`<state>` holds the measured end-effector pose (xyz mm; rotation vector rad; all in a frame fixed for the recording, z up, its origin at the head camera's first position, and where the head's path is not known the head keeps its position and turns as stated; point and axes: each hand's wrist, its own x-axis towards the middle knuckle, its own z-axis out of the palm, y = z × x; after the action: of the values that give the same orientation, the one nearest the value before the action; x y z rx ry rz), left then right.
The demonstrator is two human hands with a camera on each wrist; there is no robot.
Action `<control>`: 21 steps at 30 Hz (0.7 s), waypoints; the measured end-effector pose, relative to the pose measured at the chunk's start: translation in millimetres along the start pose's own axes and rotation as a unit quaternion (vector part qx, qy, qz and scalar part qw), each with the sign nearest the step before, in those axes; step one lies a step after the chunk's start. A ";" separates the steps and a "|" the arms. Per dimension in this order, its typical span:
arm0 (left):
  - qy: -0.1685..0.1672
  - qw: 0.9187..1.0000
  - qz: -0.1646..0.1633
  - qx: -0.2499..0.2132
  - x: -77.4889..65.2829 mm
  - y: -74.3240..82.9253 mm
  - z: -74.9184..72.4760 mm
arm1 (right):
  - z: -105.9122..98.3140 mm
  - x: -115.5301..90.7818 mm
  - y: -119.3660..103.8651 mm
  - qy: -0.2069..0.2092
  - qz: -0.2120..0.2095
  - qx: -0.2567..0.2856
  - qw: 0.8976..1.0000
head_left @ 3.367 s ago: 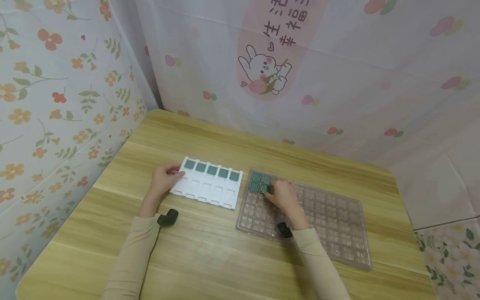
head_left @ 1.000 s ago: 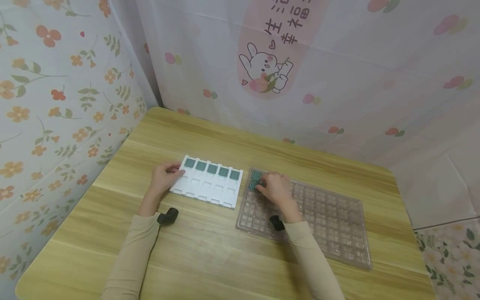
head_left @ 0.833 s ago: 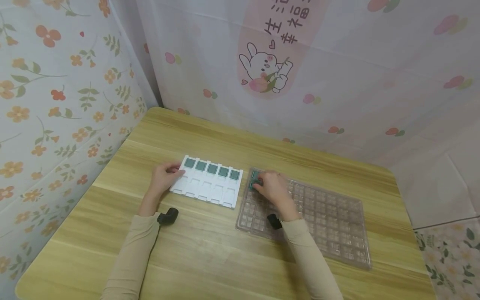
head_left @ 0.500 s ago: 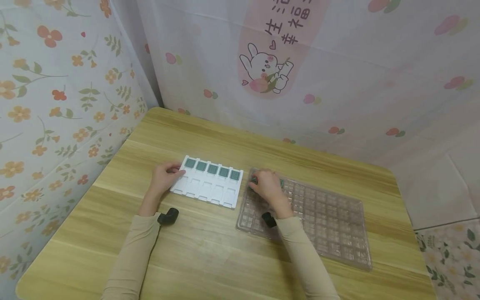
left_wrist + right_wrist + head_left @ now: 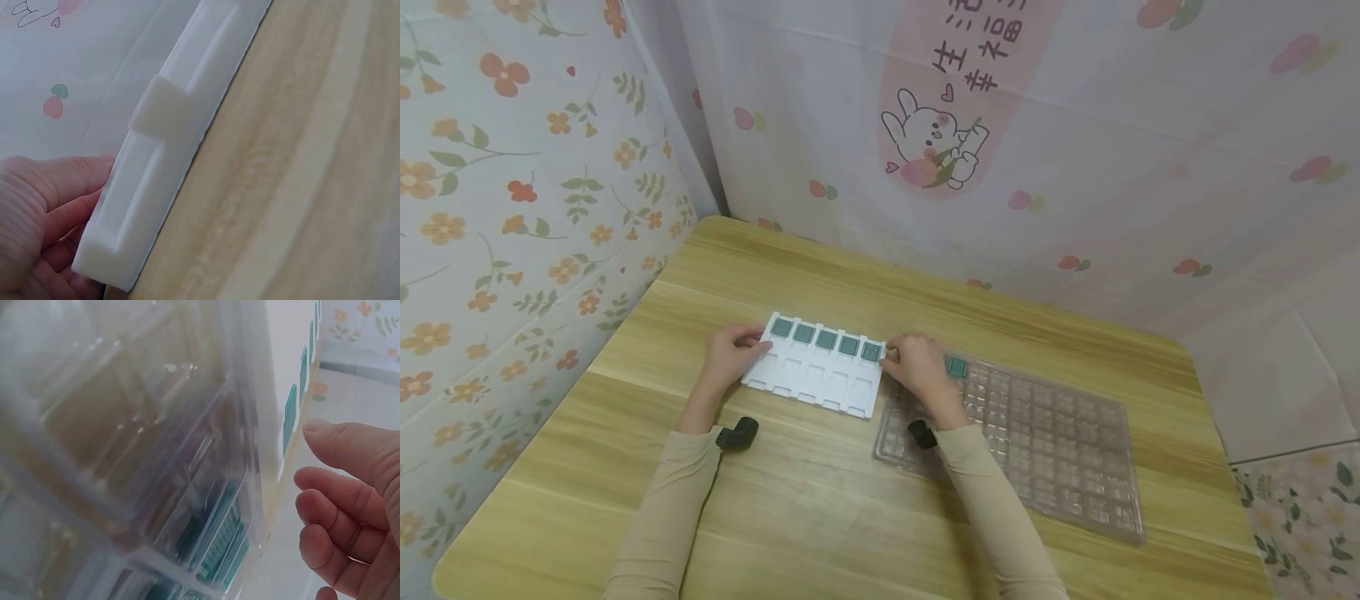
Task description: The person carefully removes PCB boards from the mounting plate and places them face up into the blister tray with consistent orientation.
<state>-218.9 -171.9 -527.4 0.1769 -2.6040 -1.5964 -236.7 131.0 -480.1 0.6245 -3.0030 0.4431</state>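
White tray (image 5: pixel 812 372), beside clear tray (image 5: pixel 1051 442), is pinched at left edge by left hand (image 5: pixel 728 358); nothing held by right hand (image 5: pixel 919 364), half-open near right edge. Five chips (image 5: pixel 826 339) seated, far row; white tray best gripped level.

We log matching long sleeves, plain beige, fairly close-fitting: left sleeve (image 5: pixel 658 512) and right sleeve (image 5: pixel 1000 510), both lightly creased. Cuffs (image 5: pixel 958 438) are plain, leaving left hand (image 5: pixel 730 357) and right hand (image 5: pixel 920 365) bare. We also note black wrist gear: left wrist camera (image 5: pixel 740 433) bent like a pipe elbow, right wrist camera (image 5: pixel 922 433) a stubby rounded shape, markings too small to tell.
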 end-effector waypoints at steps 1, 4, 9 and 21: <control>0.000 1.000 -0.001 0.000 0.0 -0.1 0.2 | 0.3 0.5 -0.7 0.001 -0.003 0.000 1.000; 0.001 1.000 -0.001 0.000 0.1 -0.3 0.5 | 1.2 2.1 -2.7 0.004 -0.008 -0.001 1.000; 0.000 1.000 -0.002 0.001 0.1 -0.3 0.0 | 3.6 6.1 -6.0 -0.004 -0.008 -0.014 1.000; -0.003 1.000 0.002 -0.002 0.6 -1.0 -0.3 | 7.2 12.7 -15.4 -0.030 0.010 -0.015 0.999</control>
<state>-219.4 -172.7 -528.2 0.1668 -2.6050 -1.6028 -242.1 110.6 -481.7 0.6159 -3.0688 0.3851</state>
